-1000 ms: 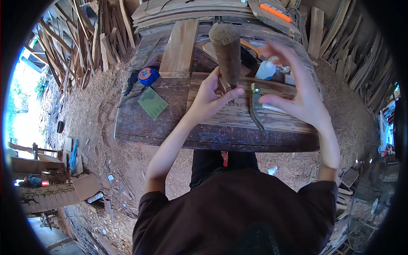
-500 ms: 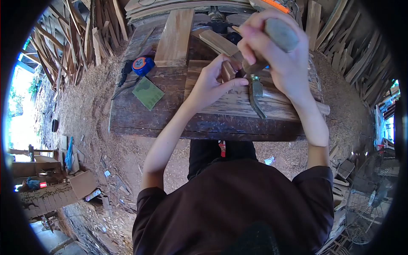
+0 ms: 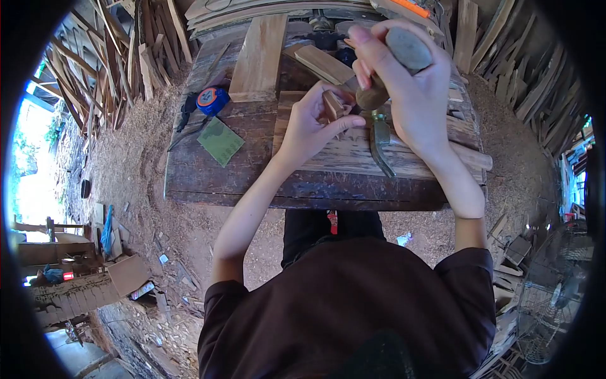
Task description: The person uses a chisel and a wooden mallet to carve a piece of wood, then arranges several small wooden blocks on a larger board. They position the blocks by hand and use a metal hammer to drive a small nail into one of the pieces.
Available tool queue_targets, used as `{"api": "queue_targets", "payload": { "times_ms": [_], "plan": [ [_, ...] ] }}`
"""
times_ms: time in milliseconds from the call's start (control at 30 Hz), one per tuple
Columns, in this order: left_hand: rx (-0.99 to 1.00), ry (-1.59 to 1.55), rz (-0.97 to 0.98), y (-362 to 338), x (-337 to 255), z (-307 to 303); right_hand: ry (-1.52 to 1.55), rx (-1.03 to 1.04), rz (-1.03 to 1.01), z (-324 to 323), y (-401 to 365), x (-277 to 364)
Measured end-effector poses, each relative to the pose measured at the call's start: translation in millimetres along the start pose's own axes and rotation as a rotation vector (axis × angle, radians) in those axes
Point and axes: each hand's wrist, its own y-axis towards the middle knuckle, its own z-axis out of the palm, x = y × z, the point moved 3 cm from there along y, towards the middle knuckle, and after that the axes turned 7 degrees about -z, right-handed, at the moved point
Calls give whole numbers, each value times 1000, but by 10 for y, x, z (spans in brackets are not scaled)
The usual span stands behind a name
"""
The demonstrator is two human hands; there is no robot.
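In my left hand [image 3: 312, 123] is a small wooden block [image 3: 332, 105], pinched between fingers and thumb above the bench. My right hand [image 3: 413, 95] is wrapped round a chisel [image 3: 410, 49] with a thick wooden handle, its broad worn end facing up. The chisel's lower part points down and left towards the block, and my fingers partly hide its blade. Just below my right hand, a claw hammer [image 3: 381, 136] lies on a wide board [image 3: 334, 158], its handle running off to the right.
On the dark workbench [image 3: 221, 183] lie a blue tape measure [image 3: 212, 100], a green sandpaper sheet [image 3: 220, 141] and a pale plank [image 3: 260, 60]. Another wood strip [image 3: 323, 63] rests behind my hands. Scrap wood leans on both sides, and a fan [image 3: 555, 297] stands at right.
My right hand has shifted slightly left and down with the chisel, and its thumb has lifted. The block in my left hand has tilted a little.
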Motion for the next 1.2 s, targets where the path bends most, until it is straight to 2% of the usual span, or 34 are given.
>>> {"api": "queue_targets", "payload": {
  "times_ms": [200,333,400,633,700,1000,1200],
  "plan": [
    [2,-44,10,17,-60,2,223,-71,-27,-84,81,244],
    [23,-8,-4,-4,6,-29,207,-57,-6,-59,-19,27],
    [26,196,10,-33,-37,10,216,-65,11,-49,-31,12],
    [28,178,-12,-17,-36,-21,155,-29,-10,-88,-36,57],
    [8,192,46,-21,-44,-21,184,-25,-25,-102,-16,75],
    [1,167,-41,-45,-56,-27,155,-52,28,6,-18,28],
    [12,101,0,-35,-75,116,126,-29,66,-65,-6,127]
  ]
}}
